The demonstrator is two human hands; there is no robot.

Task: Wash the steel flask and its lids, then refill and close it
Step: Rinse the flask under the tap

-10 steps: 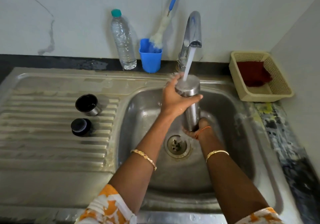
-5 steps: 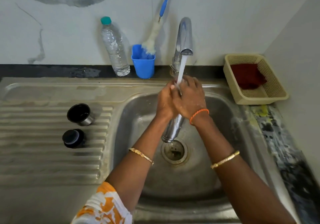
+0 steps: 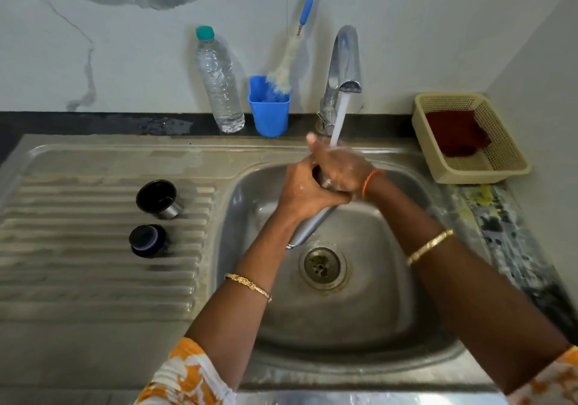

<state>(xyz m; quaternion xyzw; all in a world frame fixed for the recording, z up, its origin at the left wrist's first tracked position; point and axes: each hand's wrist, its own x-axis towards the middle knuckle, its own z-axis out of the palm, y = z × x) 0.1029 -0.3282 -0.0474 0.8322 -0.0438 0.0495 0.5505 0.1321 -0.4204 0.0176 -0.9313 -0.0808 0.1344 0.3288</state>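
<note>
Flask in two hands, seemingly.

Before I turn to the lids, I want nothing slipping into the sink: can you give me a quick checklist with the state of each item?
1. Flask held by both hands: ok, left hand grips its middle, right hand covers its top.
2. Flask over the sink basin: ok, tilted, base near the drain.
3. Tap running: ok, water lands on the right hand.
4. Steel lid and black lid within view: ok, both on the drainboard, apart.
5. Flask inside rinsed: cannot tell, mouth hidden.
</note>
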